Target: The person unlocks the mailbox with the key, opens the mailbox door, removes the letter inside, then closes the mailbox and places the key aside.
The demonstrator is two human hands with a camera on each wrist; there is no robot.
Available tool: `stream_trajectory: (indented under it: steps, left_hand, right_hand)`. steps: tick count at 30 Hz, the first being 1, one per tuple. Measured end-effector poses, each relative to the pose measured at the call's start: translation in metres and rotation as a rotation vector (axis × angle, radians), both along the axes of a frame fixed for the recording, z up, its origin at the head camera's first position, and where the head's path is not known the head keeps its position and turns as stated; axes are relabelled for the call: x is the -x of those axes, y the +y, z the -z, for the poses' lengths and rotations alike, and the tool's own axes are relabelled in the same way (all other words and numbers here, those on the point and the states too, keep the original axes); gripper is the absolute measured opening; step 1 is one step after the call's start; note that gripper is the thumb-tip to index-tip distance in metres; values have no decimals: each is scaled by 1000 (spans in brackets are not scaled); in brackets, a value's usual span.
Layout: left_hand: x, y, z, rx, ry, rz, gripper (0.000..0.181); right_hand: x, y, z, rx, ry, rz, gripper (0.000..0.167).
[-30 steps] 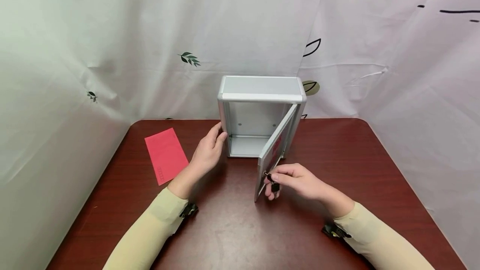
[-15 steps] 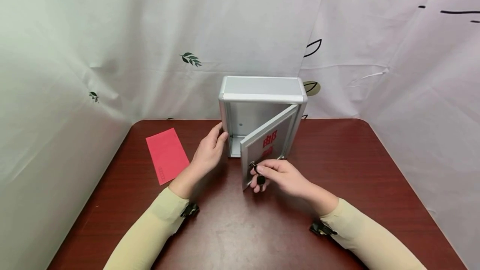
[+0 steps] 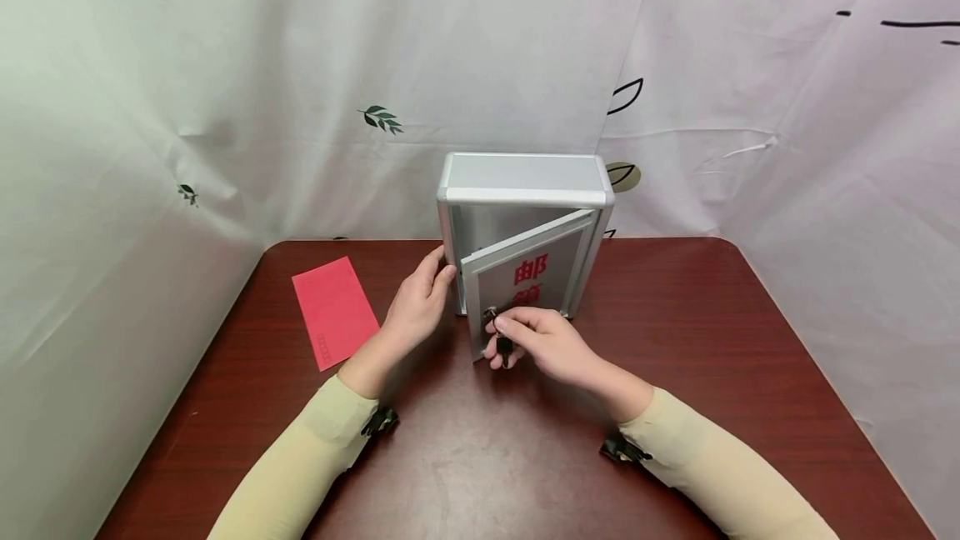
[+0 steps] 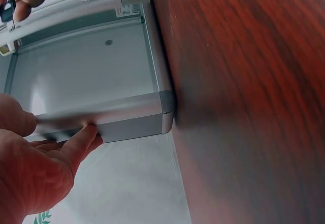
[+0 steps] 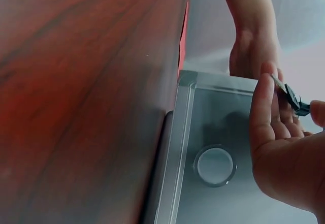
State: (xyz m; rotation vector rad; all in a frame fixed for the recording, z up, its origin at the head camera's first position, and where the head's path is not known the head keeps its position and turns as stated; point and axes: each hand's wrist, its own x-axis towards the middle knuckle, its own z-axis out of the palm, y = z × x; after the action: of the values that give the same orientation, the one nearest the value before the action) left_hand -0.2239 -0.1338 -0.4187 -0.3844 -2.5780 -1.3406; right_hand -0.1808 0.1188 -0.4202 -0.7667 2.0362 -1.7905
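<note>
A silver metal mailbox (image 3: 528, 177) stands upright on the table. Its hinged door (image 3: 558, 261), with red characters on it, hangs ajar on the right side. My left hand (image 3: 417, 300) rests along the mailbox's left wall, fingers on the outer side and thumb at the front edge. With thumb and fingers my right hand (image 3: 551, 347) pinches a black-headed key (image 3: 495, 322) at the lock on the door's free edge. A second black-headed key (image 3: 504, 347) dangles below it, against the curled fingers. In the right wrist view, a key (image 5: 290, 98) shows beside the fingers.
A red envelope (image 3: 335, 312) lies flat on the dark red wooden table (image 3: 465, 473), left of the mailbox. White patterned fabric (image 3: 487, 48) hangs behind the table and along both sides.
The right hand has swung the door leftward, toward the mailbox front, keeping its pinch on the key. The opening has narrowed and the red characters have come into view. The left hand stays put.
</note>
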Motion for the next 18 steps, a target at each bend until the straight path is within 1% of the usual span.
stream_trajectory:
  steps: [7, 14, 18]
  left_hand:
    - [0, 1, 0, -7, 2, -5, 51]
    - [1, 1, 1, 3, -8, -13, 51]
    - [-1, 2, 1, 2, -25, -13, 53]
  right_hand:
    - [5, -11, -3, -14, -23, 71, 36]
    - [14, -19, -1, -26, -43, 103, 40]
    - [21, -23, -1, -10, -53, 132, 40]
